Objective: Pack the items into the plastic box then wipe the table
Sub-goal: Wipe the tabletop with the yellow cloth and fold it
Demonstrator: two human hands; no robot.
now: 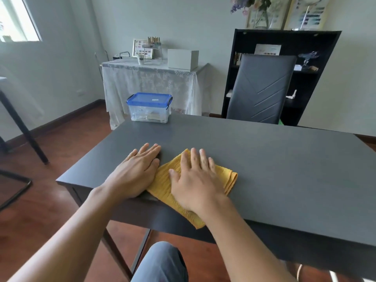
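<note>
— Well, where is the cloth [162, 186] found, and how is it held?

— It is spread on the near left part of the table [284, 159], one corner hung over the near edge. It is pressed flat by the right hand [195, 180], whose fingers [201, 157] are laid straight and slightly apart on it; nothing is gripped. The left hand [136, 171] is rested flat on the bare table just beside the cloth, fingers straight and close together, the thumb side perhaps touching the cloth's edge.

— And the plastic box [149, 107]?

— It is set at the far left corner of the table, well apart from the hands, with its blue lid on. Packing is judged done; wiping is the step in hand.

— How is that step done well?

— Even pressure should be kept through the whole palm, and the cloth drawn in long overlapping strokes from one end of the table to the other. The overhanging corner is best pulled back onto the surface first, so that it is not dragged off. The area around the box should not be skipped.

— What cannot be made out?

— The box's contents are blurred behind the clear wall. The table's right end is cut off by the frame, and the cloth under the right palm is hidden.
</note>
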